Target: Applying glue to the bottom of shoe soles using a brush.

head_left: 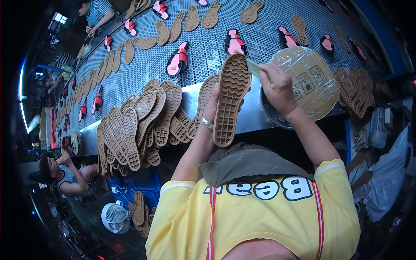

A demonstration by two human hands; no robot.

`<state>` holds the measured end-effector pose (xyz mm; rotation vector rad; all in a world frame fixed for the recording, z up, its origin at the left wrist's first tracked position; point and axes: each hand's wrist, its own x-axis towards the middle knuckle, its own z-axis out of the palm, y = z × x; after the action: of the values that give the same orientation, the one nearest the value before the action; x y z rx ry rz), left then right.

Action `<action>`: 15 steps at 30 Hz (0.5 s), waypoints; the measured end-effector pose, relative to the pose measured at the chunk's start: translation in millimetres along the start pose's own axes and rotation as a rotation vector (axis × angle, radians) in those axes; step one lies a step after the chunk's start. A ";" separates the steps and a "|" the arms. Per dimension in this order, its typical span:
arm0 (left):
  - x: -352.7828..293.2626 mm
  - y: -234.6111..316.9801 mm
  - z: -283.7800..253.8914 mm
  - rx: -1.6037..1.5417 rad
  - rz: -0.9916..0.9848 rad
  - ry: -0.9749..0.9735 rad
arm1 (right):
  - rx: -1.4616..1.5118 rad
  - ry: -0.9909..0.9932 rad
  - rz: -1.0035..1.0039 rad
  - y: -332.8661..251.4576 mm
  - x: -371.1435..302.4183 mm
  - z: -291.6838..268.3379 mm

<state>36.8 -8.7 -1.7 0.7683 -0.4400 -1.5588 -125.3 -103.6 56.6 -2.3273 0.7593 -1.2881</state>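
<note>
In the head view, your left hand (210,108) grips a brown shoe sole (233,99) by its left edge near the middle of the frame. The sole stands nearly upright in the picture, with its wavy and gridded tread facing you and its toe end up. A silver band (207,124) circles your left wrist. Your right hand (278,90) is closed around a pale green flat-handled tool (260,72), whose far end meets the sole's upper right edge; you cannot tell from here whether it presses on it.

Just left of your left hand, another sole (202,102) lies on the metal counter (255,118), and further left a heap of soles (130,134) overlaps the counter's edge. Right of centre, beside your right hand, a film-wrapped cardboard disc (310,82) covers part of a round metal pan (263,104). More soles (356,92) are piled at the right.

Across the top, a honeycomb-patterned belt (145,65) carries pink, red and black sandals (177,60) and a line of loose soles (176,27). At the lower left you have a white fan (115,218) near a blue crate (149,197), while one co-worker (73,182) sits at the left and another (102,13) is at the upper left.
</note>
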 end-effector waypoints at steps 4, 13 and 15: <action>5.8 3.6 -5.1 0.082 0.046 0.078 | -0.046 -0.086 0.076 -29.0 -19.3 3.5; 20.7 1.8 -11.6 -0.322 -0.048 -0.024 | 0.272 -0.240 0.121 -54.5 -13.3 -14.2; 21.8 -1.0 -19.4 -0.381 -0.050 -0.087 | 0.292 -0.199 0.082 -47.1 -10.9 -5.8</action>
<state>49.6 -26.8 -20.7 0.4217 -0.1777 -1.6633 -122.0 -60.3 78.5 -2.1259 0.5551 -1.0357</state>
